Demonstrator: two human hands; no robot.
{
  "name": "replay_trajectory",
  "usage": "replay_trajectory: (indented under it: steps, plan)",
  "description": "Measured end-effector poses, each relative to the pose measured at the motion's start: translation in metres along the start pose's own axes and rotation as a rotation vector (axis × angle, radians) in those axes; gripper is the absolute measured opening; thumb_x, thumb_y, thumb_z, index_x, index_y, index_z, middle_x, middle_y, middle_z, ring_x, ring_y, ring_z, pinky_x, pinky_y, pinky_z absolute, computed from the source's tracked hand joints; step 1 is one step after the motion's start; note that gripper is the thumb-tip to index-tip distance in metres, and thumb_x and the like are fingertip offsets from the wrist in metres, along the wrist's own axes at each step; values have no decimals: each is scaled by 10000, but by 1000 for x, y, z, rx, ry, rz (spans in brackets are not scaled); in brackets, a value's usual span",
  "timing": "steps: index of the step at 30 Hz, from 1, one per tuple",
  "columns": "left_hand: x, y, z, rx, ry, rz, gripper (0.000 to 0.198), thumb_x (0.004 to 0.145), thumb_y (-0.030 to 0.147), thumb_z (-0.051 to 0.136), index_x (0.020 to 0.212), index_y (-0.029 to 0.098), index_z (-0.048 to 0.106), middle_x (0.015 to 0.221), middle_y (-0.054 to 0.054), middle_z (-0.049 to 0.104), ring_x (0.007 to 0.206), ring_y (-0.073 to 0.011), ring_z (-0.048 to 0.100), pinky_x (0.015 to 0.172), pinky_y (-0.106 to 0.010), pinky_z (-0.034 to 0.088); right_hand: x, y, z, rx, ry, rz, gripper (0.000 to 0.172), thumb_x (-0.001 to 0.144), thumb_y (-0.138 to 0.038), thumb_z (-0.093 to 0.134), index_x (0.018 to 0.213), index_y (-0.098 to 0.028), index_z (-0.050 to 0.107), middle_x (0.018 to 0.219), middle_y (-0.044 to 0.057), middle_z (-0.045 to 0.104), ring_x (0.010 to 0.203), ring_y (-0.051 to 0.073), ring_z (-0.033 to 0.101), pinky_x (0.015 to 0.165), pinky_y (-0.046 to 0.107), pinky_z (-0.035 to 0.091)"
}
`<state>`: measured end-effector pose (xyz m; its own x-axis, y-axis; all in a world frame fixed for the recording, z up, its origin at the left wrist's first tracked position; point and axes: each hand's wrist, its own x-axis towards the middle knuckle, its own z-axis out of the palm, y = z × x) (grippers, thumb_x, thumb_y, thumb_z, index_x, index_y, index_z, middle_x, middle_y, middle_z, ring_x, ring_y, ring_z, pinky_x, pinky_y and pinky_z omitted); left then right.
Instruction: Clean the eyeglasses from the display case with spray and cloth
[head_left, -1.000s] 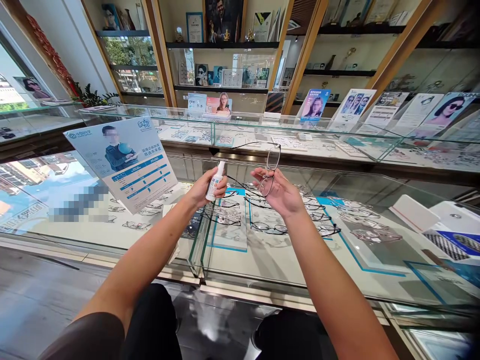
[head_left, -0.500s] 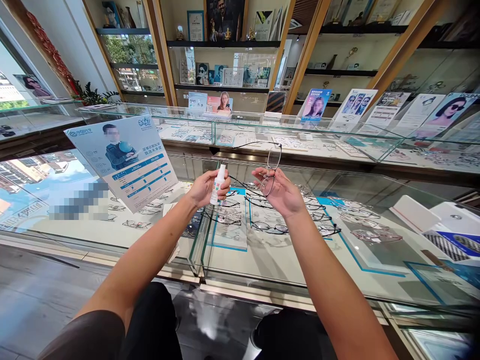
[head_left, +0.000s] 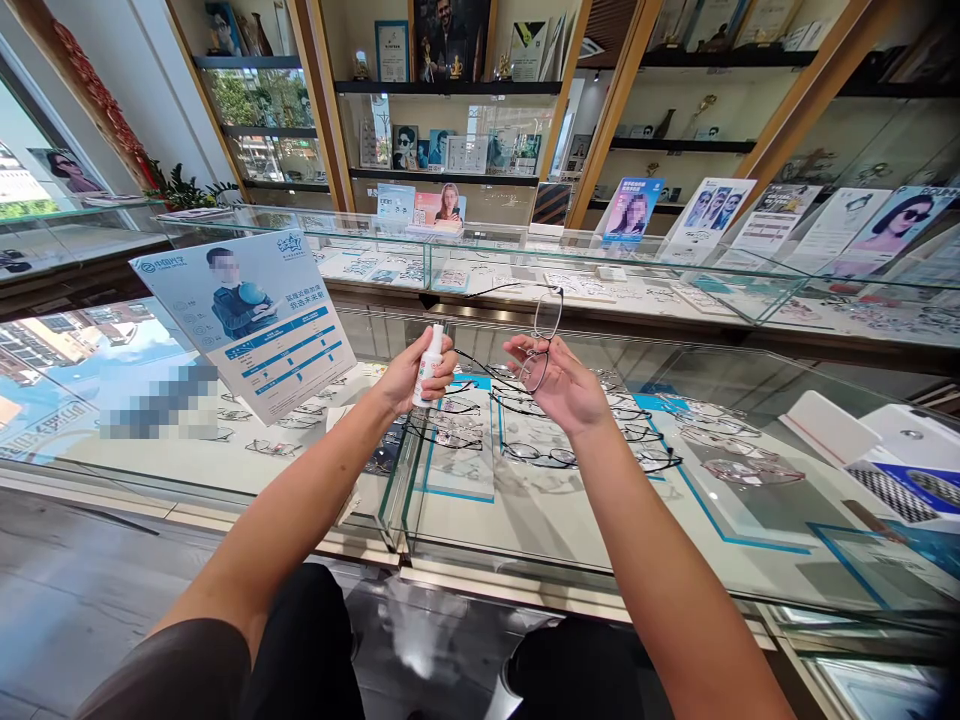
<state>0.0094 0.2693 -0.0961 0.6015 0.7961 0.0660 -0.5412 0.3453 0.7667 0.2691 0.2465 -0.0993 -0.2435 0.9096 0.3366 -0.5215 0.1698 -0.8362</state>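
Bottle (head_left: 430, 360) has eased back from the glasses (head_left: 544, 328) since half a second ago, left hand (head_left: 409, 380) fingers clamped round it. Right hand (head_left: 566, 392) fingertips still pinch the glasses' frame, both held above the counter's (head_left: 525, 545) middle.

Optical shop interior. Glass tabletop (head_left: 555, 590) in the foreground, with rows of display frames (head_left: 540, 456) under the glass. A second glass case (head_left: 600, 262) behind carries small posters (head_left: 709, 210). Blue-and-white sign (head_left: 247, 320) stands at left. Back wall: dark shelves (head_left: 446, 90) between wooden uprights (head_left: 319, 110), holding framed pictures. Potted plant (head_left: 180, 190) far left. Floor (head_left: 67, 620) grey, glossy. Bright light; street reflections in the glass at left.
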Motion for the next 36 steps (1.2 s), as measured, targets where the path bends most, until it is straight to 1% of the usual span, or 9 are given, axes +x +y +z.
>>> replay_trajectory:
  steps: [8,13,20,23,27,30,32,36]
  plan:
    - [1,-1,-1,50,-8,46,399,1085,543,525,868,208,528,629,63,426,367,-55,313,331,-148,271,0,1,0,9,-1,6,279,835,-470,893,833,-300,672,1181,10,803,1264,248,711,1160,457,563]
    - [0,-1,-1,77,-34,68,397,1096,523,506,864,203,543,627,57,439,372,-62,323,334,-156,284,0,1,0,18,2,7,280,827,-473,901,838,-301,681,1161,-1,808,1233,238,724,1135,442,573]
    - [0,-1,2,61,5,80,376,1085,519,538,873,209,547,628,58,448,376,-69,352,344,-168,306,0,1,1,7,-11,1,280,833,-466,900,828,-297,677,1142,2,808,1218,241,728,1135,458,570]
    - [1,-3,0,94,18,112,374,1079,529,552,882,211,543,607,64,452,372,-72,361,354,-171,322,0,2,1,1,-11,-2,278,832,-482,902,827,-296,694,1139,1,810,1203,232,730,1094,433,589]
    - [3,-6,-2,186,38,168,391,1016,589,654,938,223,540,606,80,481,381,-68,377,388,-179,376,0,2,2,-6,-3,3,287,802,-480,926,816,-289,712,1125,0,813,1186,213,732,1019,374,613]
    - [3,-9,-1,264,46,231,484,936,649,741,935,236,489,631,87,518,409,-64,413,424,-181,415,0,3,3,-39,10,14,278,798,-469,930,819,-284,725,1124,6,811,1190,210,726,1016,358,608]
    - [3,-11,1,300,59,266,526,913,676,752,929,245,452,633,95,522,405,-61,405,419,-177,393,0,4,6,-75,14,19,272,801,-482,925,834,-285,741,1127,14,810,1203,214,719,1034,361,597]
    - [3,-10,4,321,66,294,525,922,697,705,920,256,420,584,107,495,373,-65,355,399,-185,338,-3,7,12,-141,4,8,283,804,-511,916,841,-290,742,1140,29,810,1240,240,702,1090,417,567]
